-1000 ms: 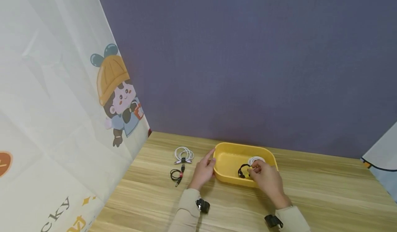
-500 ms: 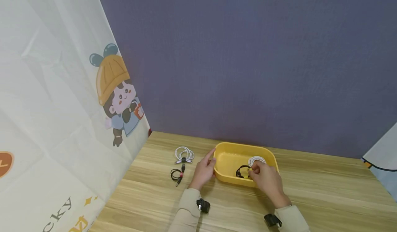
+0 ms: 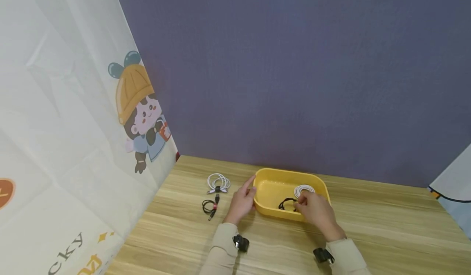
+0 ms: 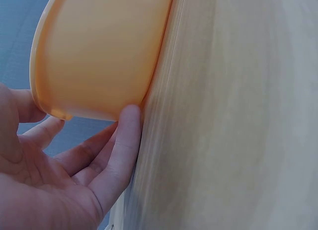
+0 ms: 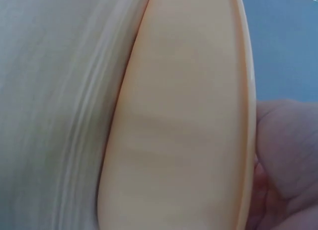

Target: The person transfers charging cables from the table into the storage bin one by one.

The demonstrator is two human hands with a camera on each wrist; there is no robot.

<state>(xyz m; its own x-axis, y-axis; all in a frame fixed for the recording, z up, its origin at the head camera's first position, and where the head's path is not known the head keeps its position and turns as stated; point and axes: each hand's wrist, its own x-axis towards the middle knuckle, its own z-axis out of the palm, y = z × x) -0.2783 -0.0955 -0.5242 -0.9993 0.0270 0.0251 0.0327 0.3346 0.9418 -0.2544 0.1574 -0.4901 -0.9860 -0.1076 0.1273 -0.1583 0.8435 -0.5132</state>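
Observation:
A yellow plastic bin (image 3: pixel 272 189) stands on the wooden table, with a coiled white cable (image 3: pixel 303 188) inside at its right. My left hand (image 3: pixel 241 203) rests against the bin's left end, its fingers lightly bent along the outer wall; in the left wrist view a fingertip (image 4: pixel 130 115) touches the wall's lower edge. My right hand (image 3: pixel 317 209) reaches over the front right rim and pinches a looped black cable (image 3: pixel 285 203) low inside the bin. In the right wrist view the bin wall (image 5: pixel 174 115) hides the fingertips and the cable.
Left of the bin lie a coiled white cable (image 3: pixel 218 182) with a black tie and a black cable (image 3: pixel 209 207) with a red tie. A dark blue panel (image 3: pixel 287 83) rises behind the table, and a printed white sheet (image 3: pixel 73 115) borders the left side.
The black cable has shifted slightly left and settled lower in the bin, its loop flatter. The right hand has barely moved. My left hand stays at the bin's end.

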